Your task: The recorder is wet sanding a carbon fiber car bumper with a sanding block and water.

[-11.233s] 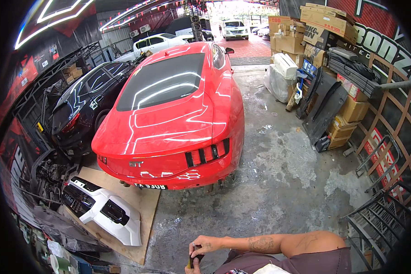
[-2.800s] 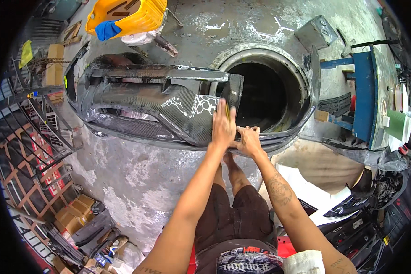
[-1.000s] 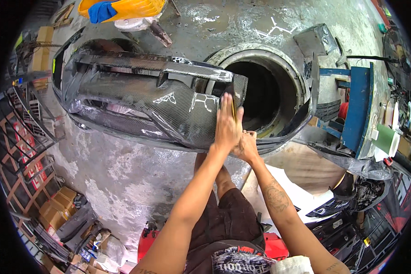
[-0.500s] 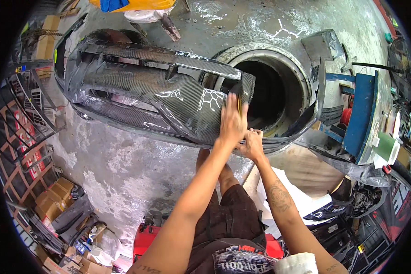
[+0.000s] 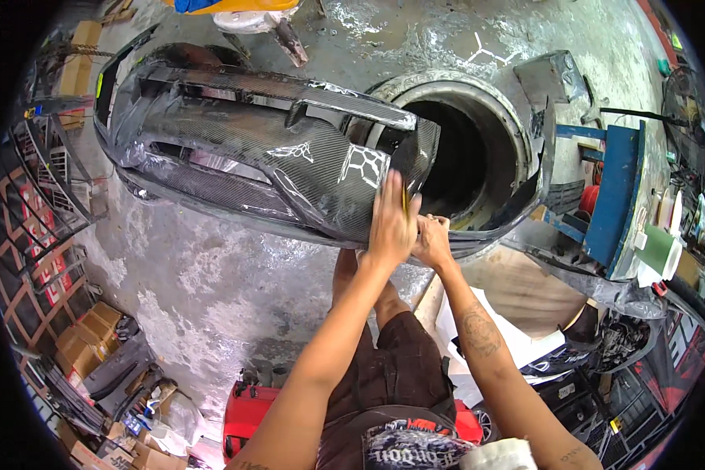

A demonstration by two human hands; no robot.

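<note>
A carbon-fibre bumper part [image 5: 235, 133] with slots and glossy highlights lies across the middle, partly over a large round tub [image 5: 478, 94] with a dark interior. My left hand [image 5: 392, 219] presses along the part's right end, fingers straight and held together on a thin yellow piece [image 5: 406, 200], mostly hidden by the hand. Just right of it, my right hand [image 5: 431, 239] is closed on the part's near edge, its fingertips curled. Both tattooed forearms reach up from the lower edge.
A blue bench [image 5: 619, 196] stands right. A yellow container [image 5: 219, 8] sits on a stand at top. Metal racks [image 5: 39, 227] and cardboard boxes [image 5: 86, 348] line the left. A white panel [image 5: 525, 329] lies on plywood lower right, and red bodywork [image 5: 247, 423] is behind me.
The view has turned from a red car down to the bumper part. In the last second my left hand has shifted slightly toward me along the part's end, while my right hand stays beside it.
</note>
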